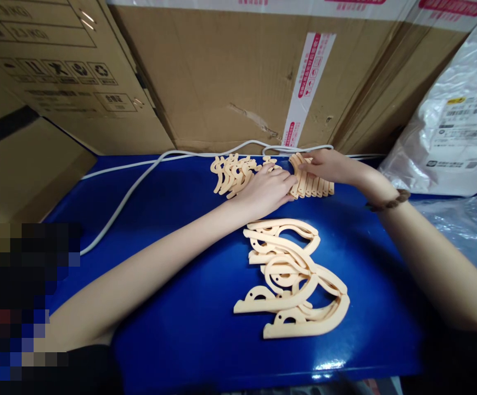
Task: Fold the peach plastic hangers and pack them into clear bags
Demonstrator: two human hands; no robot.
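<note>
At the back of the blue table, a row of beige plastic hanger arms [315, 185] lies side by side. My left hand [271, 187] reaches in from the left, its fingers bent and its fingertips closed against the leftmost arm of that row. From the right, my right hand [324, 164] pinches the upper end of the same arm between thumb and fingers. Partly covered by my left hand is a pile of smaller curved beige hanger pieces [232, 174]. Nearer to me lies an overlapping heap of joined folding hangers [304, 277].
Large cardboard boxes [222, 71] stand along the back and left edges of the table [172, 323]. A white cable [133, 192] runs behind the pieces and down the left. A labelled plastic-wrapped package [448, 126] stands at the right, with clear plastic film [464, 236] below it.
</note>
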